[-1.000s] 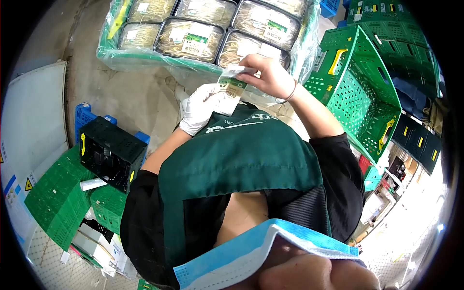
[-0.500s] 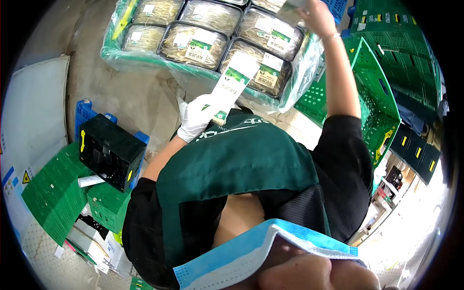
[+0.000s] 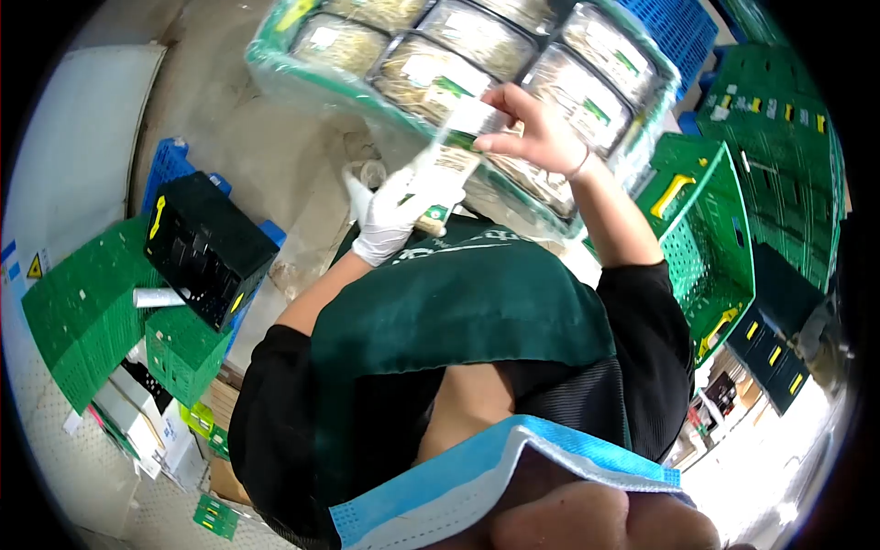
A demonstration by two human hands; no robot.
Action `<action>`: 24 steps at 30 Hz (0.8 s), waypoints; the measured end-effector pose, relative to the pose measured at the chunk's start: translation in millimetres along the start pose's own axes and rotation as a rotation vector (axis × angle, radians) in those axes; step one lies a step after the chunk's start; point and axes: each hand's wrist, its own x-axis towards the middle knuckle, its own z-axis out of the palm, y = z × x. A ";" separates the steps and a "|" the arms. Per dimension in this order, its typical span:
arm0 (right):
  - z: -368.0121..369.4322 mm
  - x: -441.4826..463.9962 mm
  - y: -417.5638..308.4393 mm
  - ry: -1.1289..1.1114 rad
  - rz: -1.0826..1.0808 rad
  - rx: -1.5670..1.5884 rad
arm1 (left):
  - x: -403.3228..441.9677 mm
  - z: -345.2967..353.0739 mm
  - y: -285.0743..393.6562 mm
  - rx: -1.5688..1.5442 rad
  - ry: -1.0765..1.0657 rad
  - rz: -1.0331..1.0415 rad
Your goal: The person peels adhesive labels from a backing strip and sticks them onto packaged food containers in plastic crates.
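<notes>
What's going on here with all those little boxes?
A person in a green apron is handling printed labels. The gloved left hand holds them, and the bare right hand is at their upper end. Just beyond, a green crate lined with clear plastic holds black trays of pale, stringy food. Some trays already have labels on.

The left forearm (image 3: 318, 298) points toward two o'clock and ends in a gloved left hand (image 3: 399, 209), its fingers curled closed. The right forearm (image 3: 623, 222) slants toward eleven o'clock, elbow bent. The bare right hand (image 3: 543, 133) sits near the left one, at two o'clock from it, with its thumb (image 3: 502, 144) aimed at nine o'clock, below the forefinger (image 3: 507, 95).
</notes>
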 end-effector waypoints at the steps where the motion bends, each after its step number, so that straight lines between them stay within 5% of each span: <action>1: 9.9 5.2 -14.7 0.058 -0.022 -0.055 | -1.9 -7.6 1.4 0.012 -0.006 0.047; 2: 19.6 15.4 -16.8 0.095 -0.144 -0.120 | 3.8 -27.5 -14.9 0.276 -0.072 0.314; 4: 36.8 28.2 -23.4 0.031 -0.169 -0.142 | 8.9 -45.4 -4.9 0.220 -0.021 0.159; 5: 48.0 34.6 -29.6 0.008 -0.080 -0.137 | 12.7 -50.2 0.0 -0.056 0.000 0.143; 8: 83.8 62.5 -45.8 -0.044 -0.058 -0.232 | 27.8 -81.4 62.1 0.757 0.106 0.596; 9: 97.1 73.7 -50.9 -0.080 -0.020 -0.344 | 31.6 -104.8 18.7 0.483 0.094 0.557; 10: 108.0 89.6 -62.2 -0.078 0.021 -0.227 | 37.2 -125.3 26.1 0.574 0.015 0.607; 13: 122.5 136.2 -73.5 0.060 -0.150 -0.362 | 47.1 -167.9 37.9 -0.302 0.019 0.156; 16: 91.5 203.4 -60.4 0.296 0.024 -0.837 | 55.2 -204.8 52.0 -0.285 -0.108 0.028; 17: 67.9 230.3 -22.3 0.373 0.014 -0.621 | 55.7 -216.0 64.1 0.019 -0.115 0.005; 18: 51.5 248.7 4.7 0.446 0.003 -0.406 | 58.0 -228.3 56.2 0.006 -0.130 -0.015; 20: 73.7 267.1 -31.4 0.004 0.404 -0.523 | 64.3 -247.4 45.0 -0.263 -0.024 -0.026; 22: 112.4 275.8 15.5 -0.139 0.520 -0.761 | 67.9 -259.5 57.7 -0.452 0.039 -0.088; 24: 139.3 274.7 35.9 -0.010 0.437 -0.950 | 72.4 -268.3 54.2 -0.538 0.040 -0.095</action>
